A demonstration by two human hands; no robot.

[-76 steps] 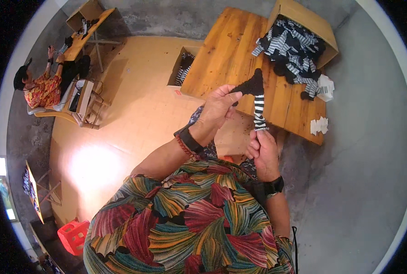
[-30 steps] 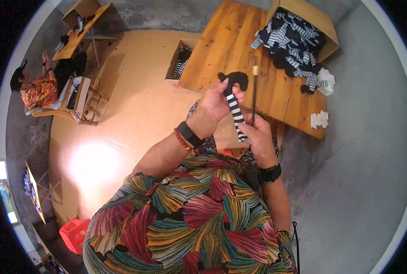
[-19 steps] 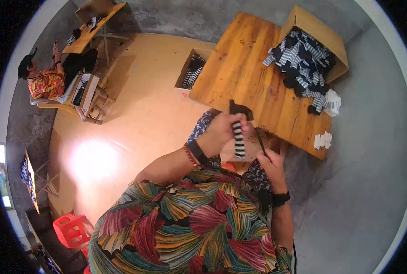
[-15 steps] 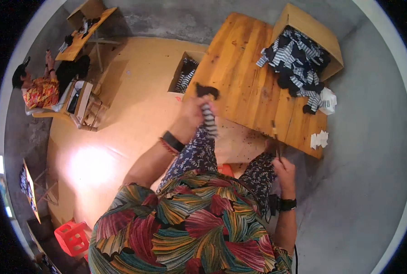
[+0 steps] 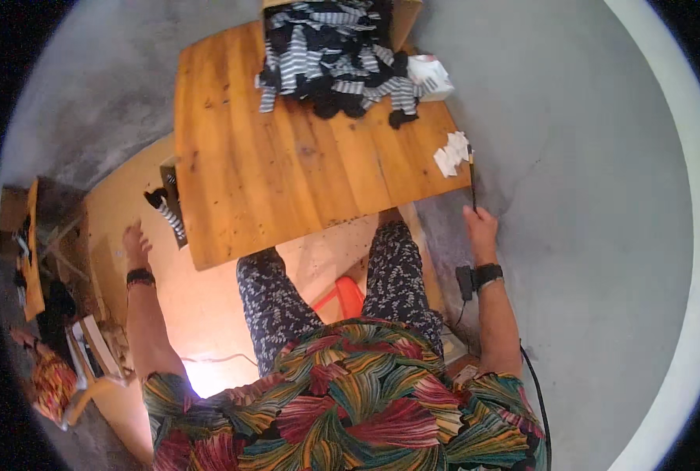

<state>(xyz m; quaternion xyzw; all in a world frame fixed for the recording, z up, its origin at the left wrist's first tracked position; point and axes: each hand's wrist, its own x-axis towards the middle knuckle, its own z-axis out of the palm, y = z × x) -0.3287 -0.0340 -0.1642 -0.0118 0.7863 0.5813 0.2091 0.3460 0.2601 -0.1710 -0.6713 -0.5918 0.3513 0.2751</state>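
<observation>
At the left, my left hand (image 5: 136, 245) has its fingers spread and holds nothing. Apart from it, a black-and-grey striped sock (image 5: 166, 213) shows against the cardboard box (image 5: 180, 229) beside the table's left edge; whether it touches the box, I cannot tell. My right hand (image 5: 482, 229), off the table's near right corner, is closed round a slim dark stick (image 5: 473, 188) with a yellowish band. The stick points away from me, its far end by the small white paper slips (image 5: 451, 154) on the table corner.
The wooden table (image 5: 287, 180) spans the front. A tipped cardboard box (image 5: 406, 22) on it spills many striped socks (image 5: 326, 59), beside a white packet (image 5: 430, 77). Grey wall stands close at right. A red stool (image 5: 350, 297) is between my legs. Another person (image 5: 54, 385) sits far left.
My left hand has let go of the striped sock and moved left, out by the floor box. My right hand has moved forward with the stick. The view has turned toward the table.
</observation>
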